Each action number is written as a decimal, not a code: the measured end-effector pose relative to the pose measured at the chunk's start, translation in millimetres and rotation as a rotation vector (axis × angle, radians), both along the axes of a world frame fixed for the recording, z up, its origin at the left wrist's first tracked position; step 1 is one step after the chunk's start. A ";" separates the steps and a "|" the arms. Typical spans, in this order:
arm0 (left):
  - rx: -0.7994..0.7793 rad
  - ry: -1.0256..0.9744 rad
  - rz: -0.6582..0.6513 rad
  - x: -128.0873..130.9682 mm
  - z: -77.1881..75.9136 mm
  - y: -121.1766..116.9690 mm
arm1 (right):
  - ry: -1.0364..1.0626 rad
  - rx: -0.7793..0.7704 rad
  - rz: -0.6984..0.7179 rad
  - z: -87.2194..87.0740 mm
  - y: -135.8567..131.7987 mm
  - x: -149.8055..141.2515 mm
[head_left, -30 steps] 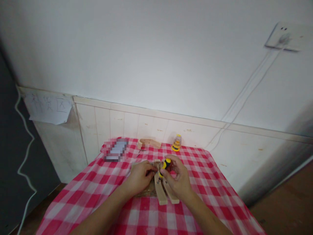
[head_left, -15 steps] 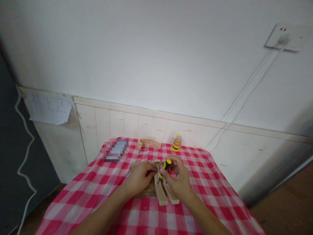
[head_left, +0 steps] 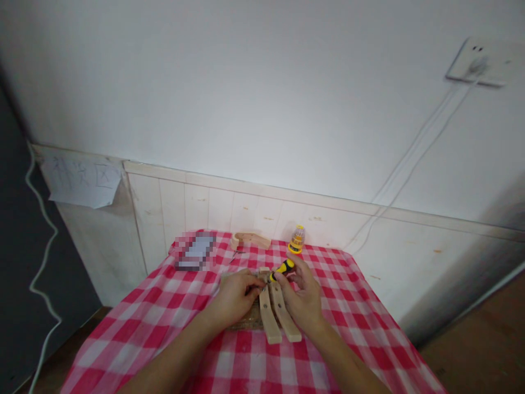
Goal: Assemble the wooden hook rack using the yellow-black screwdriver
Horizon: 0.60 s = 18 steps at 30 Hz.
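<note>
My right hand (head_left: 302, 295) grips a yellow-and-black screwdriver (head_left: 283, 269), its handle tilted up to the right and its tip end low by the left hand's fingers. Two curved pale wooden pieces (head_left: 270, 323) lie side by side beneath, with dark holes or screw heads along them. My left hand (head_left: 235, 298) is closed, fingertips pinched at the left piece's edge; what they hold is too small to make out. Under the wood and the left hand is a brownish block or pad (head_left: 246, 322), partly covered.
A red-and-white checked cloth (head_left: 233, 361) covers the table. Along its back edge are a pixelated flat object (head_left: 197, 251), another curved wooden piece (head_left: 252, 239), small thin dark items (head_left: 237, 254) and a yellow-capped clear bit case (head_left: 296, 239). A white wall (head_left: 262, 109) stands behind.
The screwdriver has tipped over further, and its lower end has moved away from the near holes toward the left fingertips. My left hand stays in place.
</note>
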<state>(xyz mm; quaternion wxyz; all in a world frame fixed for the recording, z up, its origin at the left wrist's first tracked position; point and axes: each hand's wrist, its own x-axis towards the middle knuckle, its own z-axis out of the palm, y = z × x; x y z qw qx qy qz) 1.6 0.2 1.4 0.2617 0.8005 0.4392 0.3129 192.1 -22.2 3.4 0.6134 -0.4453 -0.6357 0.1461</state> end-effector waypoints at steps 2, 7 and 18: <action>0.003 0.001 0.007 0.0 0.4 -0.3 | -0.005 -0.013 0.013 -2.0 0.3 0.4; 0.001 -0.009 -0.001 -0.3 1.0 -0.5 | -0.022 -0.020 0.013 -4.2 0.9 1.5; 0.004 0.024 -0.006 -1.5 5.1 -2.1 | -0.113 0.001 0.094 6.2 -4.2 0.9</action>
